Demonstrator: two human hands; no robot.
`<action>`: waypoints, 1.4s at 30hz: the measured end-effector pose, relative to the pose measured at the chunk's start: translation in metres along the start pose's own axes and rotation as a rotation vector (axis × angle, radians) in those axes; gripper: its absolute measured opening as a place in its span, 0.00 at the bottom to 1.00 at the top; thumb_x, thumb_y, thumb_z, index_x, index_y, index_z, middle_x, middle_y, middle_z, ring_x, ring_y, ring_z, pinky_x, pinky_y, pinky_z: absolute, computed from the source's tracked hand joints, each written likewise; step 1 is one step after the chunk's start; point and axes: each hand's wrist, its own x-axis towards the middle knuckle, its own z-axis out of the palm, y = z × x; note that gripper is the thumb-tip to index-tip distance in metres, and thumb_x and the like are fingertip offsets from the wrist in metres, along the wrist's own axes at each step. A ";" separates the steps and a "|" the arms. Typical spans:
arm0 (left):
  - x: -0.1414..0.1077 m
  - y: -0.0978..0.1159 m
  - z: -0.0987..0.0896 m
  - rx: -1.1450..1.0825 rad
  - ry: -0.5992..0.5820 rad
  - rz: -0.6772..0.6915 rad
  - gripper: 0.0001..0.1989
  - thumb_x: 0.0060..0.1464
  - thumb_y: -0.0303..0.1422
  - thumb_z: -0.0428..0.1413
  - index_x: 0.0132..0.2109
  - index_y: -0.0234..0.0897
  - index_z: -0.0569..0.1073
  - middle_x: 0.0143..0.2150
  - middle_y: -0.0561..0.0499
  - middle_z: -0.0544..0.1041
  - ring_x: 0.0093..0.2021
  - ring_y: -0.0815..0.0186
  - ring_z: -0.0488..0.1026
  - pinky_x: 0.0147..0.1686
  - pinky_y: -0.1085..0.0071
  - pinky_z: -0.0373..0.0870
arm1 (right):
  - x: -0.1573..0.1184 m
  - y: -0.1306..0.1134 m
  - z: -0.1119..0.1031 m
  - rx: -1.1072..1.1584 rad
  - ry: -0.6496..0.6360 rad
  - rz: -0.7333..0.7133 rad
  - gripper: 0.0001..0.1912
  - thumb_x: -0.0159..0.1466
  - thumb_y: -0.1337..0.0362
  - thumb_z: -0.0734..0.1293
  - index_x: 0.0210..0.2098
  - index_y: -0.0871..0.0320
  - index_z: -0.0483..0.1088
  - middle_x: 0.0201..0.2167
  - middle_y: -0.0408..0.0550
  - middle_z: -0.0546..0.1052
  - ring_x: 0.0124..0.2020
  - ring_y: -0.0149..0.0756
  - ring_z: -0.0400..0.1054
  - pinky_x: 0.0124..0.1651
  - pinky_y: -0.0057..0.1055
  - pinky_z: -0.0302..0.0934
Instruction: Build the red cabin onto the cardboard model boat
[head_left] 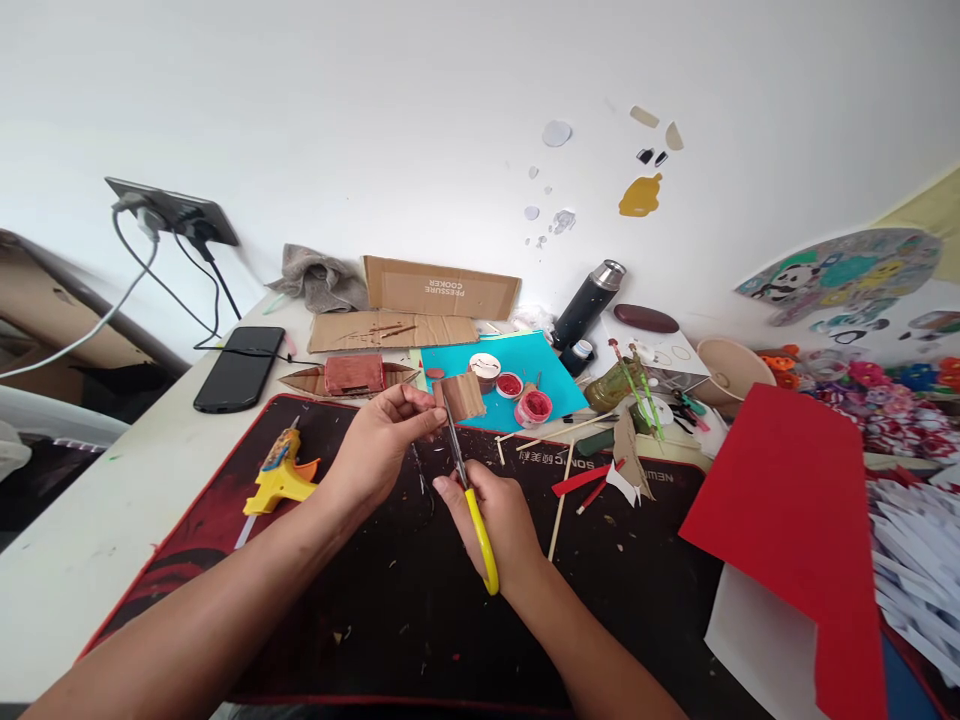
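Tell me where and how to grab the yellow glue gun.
Probably by its yellow handle, coming from the right: the glue gun lies on its side on the mat, handle pointing right, nozzle facing away, glue stick jutting from the near end.

Light was bright, diffuse; source unclear to me. Behind the dark mat, the white wall looked pale, shadows soft. Beyond the mat, a steel flask cap glinted. Paper strips right of the mat appeared stretched.

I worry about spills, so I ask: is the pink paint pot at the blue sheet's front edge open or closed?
Open: no lid covers the pot, and red paint shows inside it.
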 end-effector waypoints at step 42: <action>-0.010 0.007 0.007 -0.026 -0.004 -0.078 0.23 0.29 0.33 0.81 0.30 0.37 0.77 0.26 0.57 0.78 0.24 0.71 0.72 0.28 0.73 0.68 | 0.002 -0.010 -0.007 0.022 -0.054 0.014 0.17 0.72 0.46 0.69 0.36 0.52 0.73 0.22 0.42 0.78 0.21 0.35 0.75 0.27 0.26 0.62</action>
